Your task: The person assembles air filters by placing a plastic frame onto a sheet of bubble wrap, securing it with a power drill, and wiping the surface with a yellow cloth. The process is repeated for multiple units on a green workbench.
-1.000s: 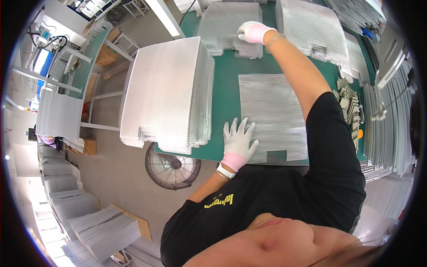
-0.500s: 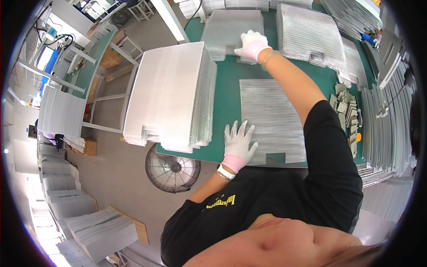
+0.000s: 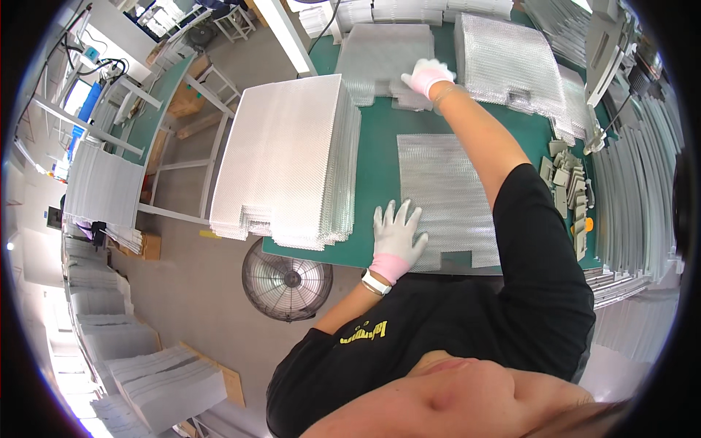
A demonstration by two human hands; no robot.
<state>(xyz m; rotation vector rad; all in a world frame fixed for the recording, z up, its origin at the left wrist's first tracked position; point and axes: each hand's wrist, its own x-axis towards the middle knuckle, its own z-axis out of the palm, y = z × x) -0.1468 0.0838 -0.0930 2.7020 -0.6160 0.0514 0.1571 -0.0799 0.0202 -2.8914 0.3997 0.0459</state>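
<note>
My left hand (image 3: 399, 232), in a white glove with a pink cuff, rests with fingers spread at the left edge of a grey metal mesh sheet (image 3: 442, 190). That sheet lies flat on the green table (image 3: 378, 157) and has a notch in its near edge. Reaching far out, my right hand (image 3: 429, 77), gloved alike, is at the right side of the far stack of mesh sheets (image 3: 380, 55). Its fingers are drawn together on a sheet near the stack's corner; the fingertips are partly hidden.
A tall stack of mesh sheets (image 3: 281, 150) stands at the table's left. Another mesh stack (image 3: 507, 58) is at the far right. Beige clips (image 3: 566, 179) lie in a pile by the right edge, beside upright panels (image 3: 635, 190). A floor fan (image 3: 290, 279) stands below.
My right hand has shifted slightly right, and its fingers have drawn together at the far stack. My left hand stays on the near sheet. The whole view has shifted slightly.
</note>
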